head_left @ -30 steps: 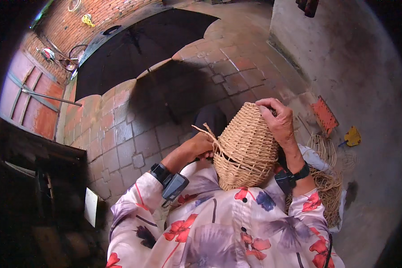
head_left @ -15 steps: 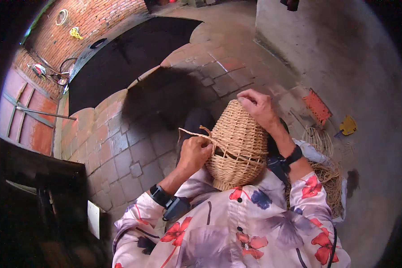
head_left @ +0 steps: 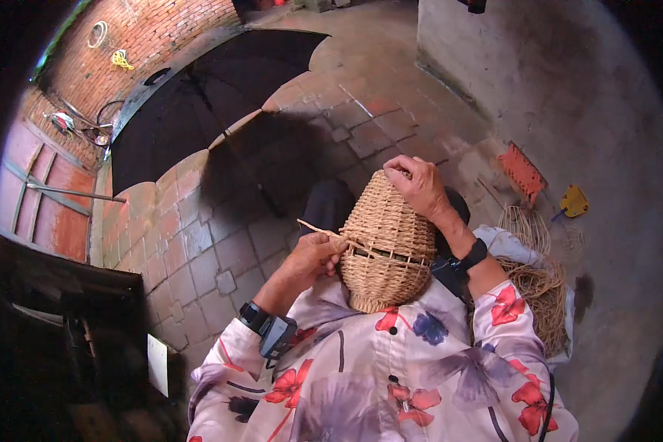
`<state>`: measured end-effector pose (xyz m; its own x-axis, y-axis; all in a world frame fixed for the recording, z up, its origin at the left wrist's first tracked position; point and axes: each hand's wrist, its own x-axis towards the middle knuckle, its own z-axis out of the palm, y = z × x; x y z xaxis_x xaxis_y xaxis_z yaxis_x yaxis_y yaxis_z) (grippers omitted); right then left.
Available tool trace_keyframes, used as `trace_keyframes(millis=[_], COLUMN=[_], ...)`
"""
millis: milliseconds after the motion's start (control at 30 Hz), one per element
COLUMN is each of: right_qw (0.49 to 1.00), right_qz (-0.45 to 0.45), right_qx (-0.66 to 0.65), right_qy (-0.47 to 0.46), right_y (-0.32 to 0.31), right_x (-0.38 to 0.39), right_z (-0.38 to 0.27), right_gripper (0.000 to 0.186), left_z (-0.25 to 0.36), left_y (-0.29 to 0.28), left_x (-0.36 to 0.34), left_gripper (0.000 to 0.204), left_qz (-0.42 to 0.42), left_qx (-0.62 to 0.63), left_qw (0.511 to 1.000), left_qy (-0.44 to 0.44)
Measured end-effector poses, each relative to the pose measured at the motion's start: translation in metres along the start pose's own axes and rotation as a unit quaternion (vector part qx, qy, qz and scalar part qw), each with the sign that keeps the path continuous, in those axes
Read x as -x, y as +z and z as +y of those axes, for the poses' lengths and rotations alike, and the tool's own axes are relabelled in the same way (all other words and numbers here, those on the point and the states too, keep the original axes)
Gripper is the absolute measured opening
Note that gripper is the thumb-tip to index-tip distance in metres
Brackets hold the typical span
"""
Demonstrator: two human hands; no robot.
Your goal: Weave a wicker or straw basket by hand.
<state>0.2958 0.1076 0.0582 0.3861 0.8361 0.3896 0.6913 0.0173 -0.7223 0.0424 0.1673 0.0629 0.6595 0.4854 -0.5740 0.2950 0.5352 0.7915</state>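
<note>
Apparently weaving is underway: the left hand (head_left: 318,254) pinches a strand (head_left: 313,227), the right hand (head_left: 422,190) grasps the basket (head_left: 390,225) at its far end; threading rightward seems called for.

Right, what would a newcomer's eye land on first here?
Probably the tan woven basket at the centre: the left hand pinches a loose strand at its left side, while the right hand holds its narrow far end. Next, the big open black umbrella over the paved floor at upper left, and the heap of coiled strands at right.
</note>
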Motion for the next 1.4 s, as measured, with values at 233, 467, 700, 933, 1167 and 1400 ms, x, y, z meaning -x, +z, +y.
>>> trace_keyframes(millis=[233,467,700,933,1167,1400], right_qw=[0.999,1.0,0.97,0.991,0.996,0.997], right_qz=[0.015,-0.019,-0.182,-0.125,-0.063,-0.042], right_qx=[-0.027,-0.004,0.135,0.046,0.03,0.038], right_qy=[-0.025,0.014,0.083,-0.004,-0.056,-0.057], right_y=[0.001,-0.005,0.005,-0.002,-0.005,-0.006], right_x=[0.002,-0.005,-0.025,-0.025,-0.021,-0.017], right_z=[0.007,-0.001,-0.019,-0.026,-0.028,-0.023], right_gripper=[0.015,0.025,0.038,0.034,0.028,0.028], left_z=[-0.009,-0.018,-0.012,0.0,-0.007,-0.016], left_y=[-0.016,-0.009,0.001,-0.024,-0.026,-0.037], left_x=[0.008,0.012,0.025,0.044,0.017,0.018], left_gripper=[0.016,0.022,0.023,0.022,0.023,0.023], left_qz=[0.091,0.26,0.199,-0.04,0.197,0.32], left_qx=[0.031,-0.452,-0.486,-0.205,-0.305,-0.339], left_qw=[0.994,0.82,0.831,0.977,0.923,0.86], left_qy=[0.041,0.236,0.185,0.04,0.13,0.209])
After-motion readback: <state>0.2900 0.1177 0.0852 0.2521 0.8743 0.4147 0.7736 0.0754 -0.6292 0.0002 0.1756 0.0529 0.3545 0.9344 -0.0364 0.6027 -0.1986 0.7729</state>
